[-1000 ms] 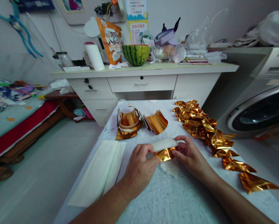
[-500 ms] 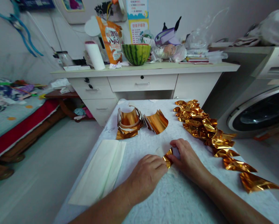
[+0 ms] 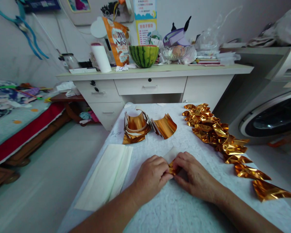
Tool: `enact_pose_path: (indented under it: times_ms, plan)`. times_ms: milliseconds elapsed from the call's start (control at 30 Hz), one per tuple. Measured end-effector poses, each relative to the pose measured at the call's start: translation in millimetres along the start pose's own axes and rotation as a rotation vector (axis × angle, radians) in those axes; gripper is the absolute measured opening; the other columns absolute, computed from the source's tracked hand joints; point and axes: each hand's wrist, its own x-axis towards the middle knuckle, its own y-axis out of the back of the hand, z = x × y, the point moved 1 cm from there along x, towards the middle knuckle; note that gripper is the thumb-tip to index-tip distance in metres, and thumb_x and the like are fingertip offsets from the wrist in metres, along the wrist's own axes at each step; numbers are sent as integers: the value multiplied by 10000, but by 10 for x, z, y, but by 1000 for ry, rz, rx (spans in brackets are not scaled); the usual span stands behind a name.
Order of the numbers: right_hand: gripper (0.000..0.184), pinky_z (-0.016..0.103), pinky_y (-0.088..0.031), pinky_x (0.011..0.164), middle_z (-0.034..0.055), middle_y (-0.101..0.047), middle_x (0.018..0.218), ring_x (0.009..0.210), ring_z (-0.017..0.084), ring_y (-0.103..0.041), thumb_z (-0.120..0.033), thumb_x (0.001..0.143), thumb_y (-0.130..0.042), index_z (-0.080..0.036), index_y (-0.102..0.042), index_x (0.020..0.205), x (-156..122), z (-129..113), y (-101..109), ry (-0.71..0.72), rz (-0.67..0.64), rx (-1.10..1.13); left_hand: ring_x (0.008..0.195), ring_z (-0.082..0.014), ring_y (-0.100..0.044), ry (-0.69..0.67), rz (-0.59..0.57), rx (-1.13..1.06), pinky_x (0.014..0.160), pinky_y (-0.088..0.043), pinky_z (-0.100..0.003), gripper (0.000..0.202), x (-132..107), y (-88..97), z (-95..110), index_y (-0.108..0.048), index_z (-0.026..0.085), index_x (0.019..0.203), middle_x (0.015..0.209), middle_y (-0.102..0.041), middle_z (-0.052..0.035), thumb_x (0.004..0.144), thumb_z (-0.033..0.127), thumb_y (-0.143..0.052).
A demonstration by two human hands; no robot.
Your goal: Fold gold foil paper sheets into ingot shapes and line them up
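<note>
Both hands meet at the middle of the white-clothed table (image 3: 174, 210). My left hand (image 3: 151, 176) and my right hand (image 3: 192, 176) are closed, pinching a small gold foil sheet (image 3: 171, 168) between their fingertips. Only a sliver of gold shows between the fingers, with a white flap of the sheet (image 3: 170, 154) sticking up behind them. The foil is pressed down on the cloth.
A stack of white paper (image 3: 106, 176) lies at the left. Curled gold foil sheets (image 3: 135, 124) (image 3: 165, 126) sit further back. A row of folded gold pieces (image 3: 223, 142) runs along the right edge. A desk with a halved watermelon (image 3: 143, 55) stands behind; a washing machine (image 3: 272, 110) is at right.
The foil sheet was held open with its white side up; both hands have since closed together over it and pressed it down, so only a sliver shows.
</note>
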Motion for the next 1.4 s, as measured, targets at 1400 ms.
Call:
enact_pose_path:
  times_ms: [1400]
  plan:
    - [118, 351, -378, 729, 45, -559, 828, 812, 207, -522, -129, 800, -582, -191, -573, 700, 97, -2, -249, -225, 168, -16, 940, -202, -489, 240, 45, -28, 855, -404, -364, 71, -9, 69, -28, -609, 194, 770, 925, -533, -23, 834, 167, -597]
